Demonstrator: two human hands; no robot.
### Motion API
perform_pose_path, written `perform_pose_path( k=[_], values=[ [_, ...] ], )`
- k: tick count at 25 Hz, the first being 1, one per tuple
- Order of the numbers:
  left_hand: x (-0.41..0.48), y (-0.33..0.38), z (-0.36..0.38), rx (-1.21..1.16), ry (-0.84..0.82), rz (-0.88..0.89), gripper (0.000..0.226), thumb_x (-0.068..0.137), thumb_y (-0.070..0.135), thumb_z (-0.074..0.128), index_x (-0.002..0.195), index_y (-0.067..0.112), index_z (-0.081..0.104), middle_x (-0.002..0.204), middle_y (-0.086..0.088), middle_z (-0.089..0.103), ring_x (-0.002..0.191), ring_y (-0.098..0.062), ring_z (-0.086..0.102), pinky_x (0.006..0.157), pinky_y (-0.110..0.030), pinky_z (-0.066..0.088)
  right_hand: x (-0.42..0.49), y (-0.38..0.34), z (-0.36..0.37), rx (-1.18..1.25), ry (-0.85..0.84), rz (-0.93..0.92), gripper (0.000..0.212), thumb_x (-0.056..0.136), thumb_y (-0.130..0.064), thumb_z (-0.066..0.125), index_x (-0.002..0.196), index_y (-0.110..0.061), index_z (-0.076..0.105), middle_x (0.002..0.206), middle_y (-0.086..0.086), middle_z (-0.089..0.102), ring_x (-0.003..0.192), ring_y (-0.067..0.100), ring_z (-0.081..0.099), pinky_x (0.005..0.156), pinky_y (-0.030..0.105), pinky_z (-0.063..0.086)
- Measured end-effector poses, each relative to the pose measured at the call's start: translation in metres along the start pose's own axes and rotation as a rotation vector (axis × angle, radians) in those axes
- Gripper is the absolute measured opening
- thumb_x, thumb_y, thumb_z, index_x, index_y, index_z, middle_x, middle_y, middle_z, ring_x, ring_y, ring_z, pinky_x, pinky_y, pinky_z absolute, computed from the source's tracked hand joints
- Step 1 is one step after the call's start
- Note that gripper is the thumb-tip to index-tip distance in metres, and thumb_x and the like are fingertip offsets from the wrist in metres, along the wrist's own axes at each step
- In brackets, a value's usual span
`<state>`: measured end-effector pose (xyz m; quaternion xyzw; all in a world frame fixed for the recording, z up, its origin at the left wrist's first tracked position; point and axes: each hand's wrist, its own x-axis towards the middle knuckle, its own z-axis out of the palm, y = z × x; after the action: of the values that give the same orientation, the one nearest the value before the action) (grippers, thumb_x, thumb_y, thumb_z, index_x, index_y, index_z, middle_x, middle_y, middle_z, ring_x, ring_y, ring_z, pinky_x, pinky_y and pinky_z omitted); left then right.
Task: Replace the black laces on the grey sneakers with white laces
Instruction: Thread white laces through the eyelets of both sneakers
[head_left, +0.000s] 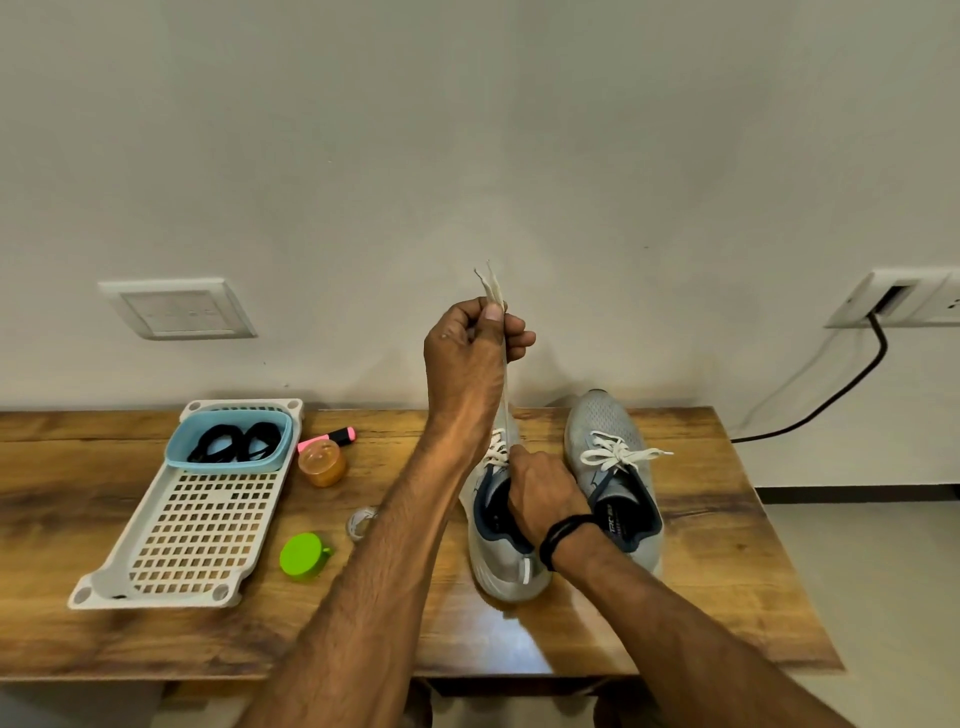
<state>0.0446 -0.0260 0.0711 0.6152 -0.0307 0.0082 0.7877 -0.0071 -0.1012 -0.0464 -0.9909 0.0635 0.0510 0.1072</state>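
White lace ends pinched taut in the raised left hand, frame centre. The right hand rests on the centre sneaker, finger grip unclear. Tightening step; a bow probably follows.

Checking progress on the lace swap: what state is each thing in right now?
Left hand: raised, pinching both white lace ends.
Right hand: grips the untied sneaker at its tongue.
untied sneaker: white-laced, no bow yet.
Tied sneaker: white-laced, bow done.
Black laces: coiled in the blue tub.
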Motion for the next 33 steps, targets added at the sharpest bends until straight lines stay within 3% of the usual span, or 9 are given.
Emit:
perform_pose_path(
  k=[8, 13, 18, 27, 33],
  values=[
    [0.002, 0.01, 0.0, 0.066, 0.11, 0.088, 0.02, 0.1, 0.003, 0.053, 0.084, 0.009, 0.065, 0.069, 0.0, 0.068, 0.07, -0.017, 0.072, 0.067, -0.026, 0.058, -0.001, -0.009, 0.001, -0.045, 0.0, 0.098, 0.027, 0.103, -0.014, 0.034, 0.122, -0.011, 0.053, 0.117, 0.01, 0.062, 0.108, 0.024, 0.061, 0.089, 0.031, 0.048],
    [0.0, 0.016, 0.006, -0.012, 0.167, 0.073, 0.027, 0.099, 0.0, 0.051, 0.076, 0.01, 0.064, 0.063, 0.003, 0.065, 0.067, -0.017, 0.072, 0.062, -0.025, 0.056, -0.003, -0.014, -0.002, 0.004, 0.006, 0.142, 0.027, 0.103, -0.014, 0.036, 0.122, -0.011, 0.056, 0.119, 0.01, 0.062, 0.11, 0.024, 0.061, 0.089, 0.03, 0.049],
    [0.003, 0.023, 0.012, -0.207, 0.177, -0.062, 0.032, 0.098, -0.004, 0.047, 0.072, 0.009, 0.061, 0.056, 0.004, 0.062, 0.063, -0.018, 0.07, 0.063, -0.03, 0.056, -0.011, -0.015, -0.002, 0.069, 0.044, 0.153, 0.027, 0.103, -0.015, 0.037, 0.119, -0.009, 0.058, 0.117, 0.011, 0.062, 0.109, 0.026, 0.06, 0.087, 0.031, 0.048],
    [0.012, 0.028, 0.0, -0.48, 0.175, -0.208, 0.029, 0.099, -0.007, 0.038, 0.08, 0.005, 0.057, 0.069, -0.005, 0.056, 0.054, -0.015, 0.058, 0.053, -0.026, 0.042, -0.009, -0.015, -0.002, 0.029, 0.057, 0.163, 0.029, 0.103, -0.013, 0.035, 0.118, -0.009, 0.06, 0.116, 0.011, 0.065, 0.107, 0.026, 0.064, 0.085, 0.033, 0.052],
    [0.014, 0.017, 0.0, -0.218, 0.091, -0.117, 0.014, 0.098, 0.005, 0.059, 0.088, 0.008, 0.069, 0.067, 0.001, 0.067, 0.053, -0.009, 0.05, 0.053, -0.021, 0.042, -0.011, -0.013, -0.002, -0.024, 0.023, 0.138, 0.03, 0.104, -0.015, 0.032, 0.12, -0.01, 0.057, 0.119, 0.01, 0.063, 0.109, 0.025, 0.063, 0.087, 0.032, 0.051]
  ],
)
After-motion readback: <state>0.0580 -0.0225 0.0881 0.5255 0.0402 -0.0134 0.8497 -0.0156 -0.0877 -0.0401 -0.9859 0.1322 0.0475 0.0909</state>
